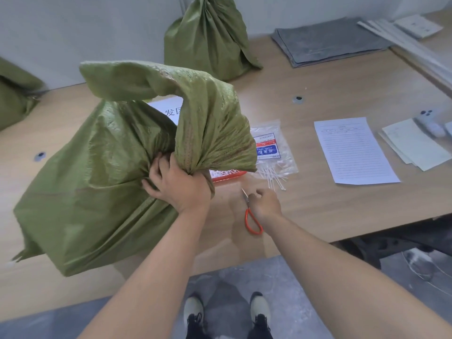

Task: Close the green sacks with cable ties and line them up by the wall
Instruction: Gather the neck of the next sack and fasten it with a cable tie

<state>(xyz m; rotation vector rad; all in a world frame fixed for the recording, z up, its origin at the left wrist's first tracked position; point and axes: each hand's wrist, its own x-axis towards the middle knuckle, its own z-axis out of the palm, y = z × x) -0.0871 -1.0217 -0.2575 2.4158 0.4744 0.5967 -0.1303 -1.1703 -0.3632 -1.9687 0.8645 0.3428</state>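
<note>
Gripping the bunched neck of the near green sack (97, 182), my left hand (176, 184) is clenched tight; I see no tie there. My right hand (265, 201) curls over the orange scissors (253, 221) on the bench (318, 94); whether it holds them I cannot tell. Loose cable ties (275, 178) lie just beyond. A far sack (208, 37) already stands by the wall (73, 33), so I judge the near sack is yet to be tied and placed.

Arms outstretched, left grip (176, 184) clutches the sack (97, 192), right grip (265, 203) holds scissors (252, 225)

red tray (230, 176): mostly behind sack (97, 179) | far-left sack (14, 94): edge-cut | form (354, 150): text illegible
</note>
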